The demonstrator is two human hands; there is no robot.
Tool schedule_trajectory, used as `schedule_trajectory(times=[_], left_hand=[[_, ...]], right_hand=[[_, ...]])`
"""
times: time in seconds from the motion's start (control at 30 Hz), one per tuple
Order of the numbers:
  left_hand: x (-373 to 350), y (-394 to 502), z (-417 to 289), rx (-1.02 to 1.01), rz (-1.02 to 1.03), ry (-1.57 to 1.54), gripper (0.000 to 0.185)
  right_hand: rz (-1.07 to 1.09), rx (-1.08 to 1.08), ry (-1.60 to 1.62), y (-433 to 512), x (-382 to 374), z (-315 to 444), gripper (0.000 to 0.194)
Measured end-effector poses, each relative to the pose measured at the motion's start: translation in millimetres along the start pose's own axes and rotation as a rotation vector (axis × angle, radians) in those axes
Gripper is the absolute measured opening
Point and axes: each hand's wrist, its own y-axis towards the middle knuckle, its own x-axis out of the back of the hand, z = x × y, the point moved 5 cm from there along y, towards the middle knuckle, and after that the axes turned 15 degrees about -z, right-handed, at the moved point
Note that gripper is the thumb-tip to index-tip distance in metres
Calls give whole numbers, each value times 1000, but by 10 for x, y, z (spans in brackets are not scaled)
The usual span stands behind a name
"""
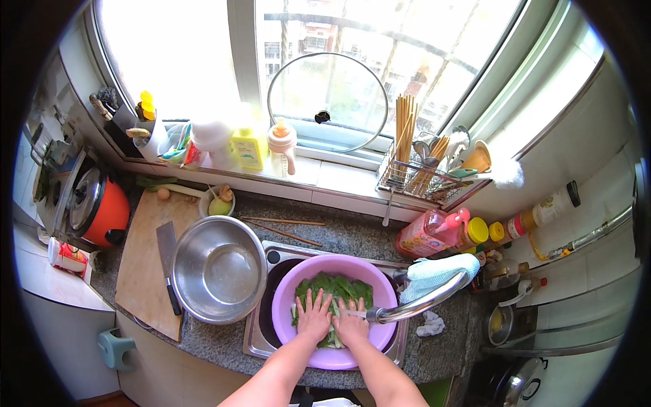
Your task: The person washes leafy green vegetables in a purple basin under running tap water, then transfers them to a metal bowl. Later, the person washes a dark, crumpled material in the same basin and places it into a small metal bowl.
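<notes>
A purple plastic basin (286, 330) rests in the stainless steel sink (253, 338), with green leafy vegetables (348, 289) inside it. My left hand (314, 316) lies palm down on the leaves, its fingers spread. Beside it, my right hand (351, 322) also presses flat on the greens, fingers apart. Neither hand grips anything. From the right, the chrome faucet (424, 307) reaches over the basin, and its spout sends water onto my right hand. A blue cloth (438, 274) hangs over the faucet's neck.
Left of the sink, a steel bowl (231, 274) overlaps a wooden cutting board (140, 269) bearing a cleaver (166, 248). Two chopsticks (285, 229) lie behind the sink. A pink pump bottle (427, 234) stands at the back right, and a crumpled white cloth (430, 324) lies right of the basin.
</notes>
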Motion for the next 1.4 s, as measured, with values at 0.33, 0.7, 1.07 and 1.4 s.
schedule_trajectory(times=[0.33,0.7,1.07,1.4], left_hand=[[-174,78,-14,-44,25,60,56],[386,62,183,166,-172,-303,43],[236,-148,343,298,-179,-411,60],[174,-123,269,276,18,-287,57]], right_hand=[[-158,-16,-42,48,-77,-16,57],[-114,-48,113,283,78,377,60],[-4,138,-78,196,54,447,58],[-113,81,-49,170,145,255,65]])
